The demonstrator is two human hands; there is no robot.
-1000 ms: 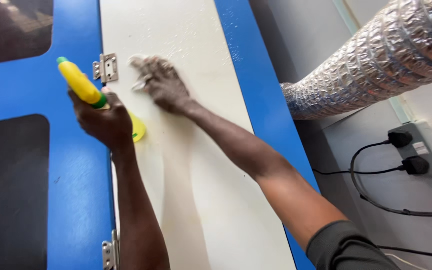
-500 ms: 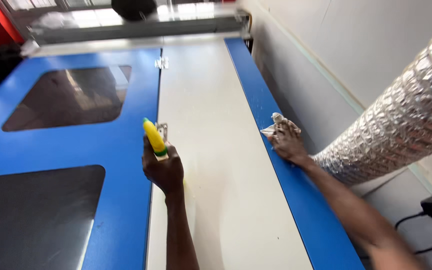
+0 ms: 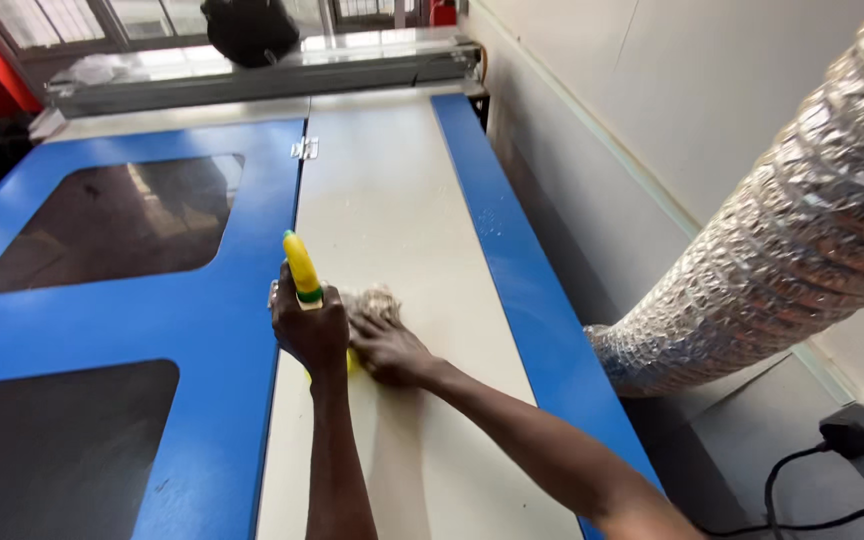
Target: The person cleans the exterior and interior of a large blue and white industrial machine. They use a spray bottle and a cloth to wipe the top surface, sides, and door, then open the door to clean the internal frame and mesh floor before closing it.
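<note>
Nearest the camera, both forearms reach out over the cream panel [image 3: 392, 200] that runs lengthwise along the top of a large machine, and that panel serves as the landmark here. The left hand [image 3: 310, 328] is closed around a yellow spray bottle [image 3: 301, 268] with a green collar, gripping it at the neck so the nozzle end points up and away, near the panel's left edge. It seems held clear of the surface so the other hand has room. Touching it on its right, the right hand [image 3: 388, 350] lies flat with fingers spread, pressing a crumpled pale cloth [image 3: 372, 301] onto the panel; the flat palm keeps the cloth in full contact with the surface.

Left of the panel sits the blue lid [image 3: 222, 310] with two dark windows. A metal hinge [image 3: 303, 149] joins lid and panel farther up. Right of the panel runs a blue strip, then a silver ribbed duct [image 3: 792, 260] against the wall.

The bottle's lower body is covered by the left hand, most of the cloth is under the right, and a second hinge seems half hidden behind the bottle. What lies under the dark windows cannot be made out.
</note>
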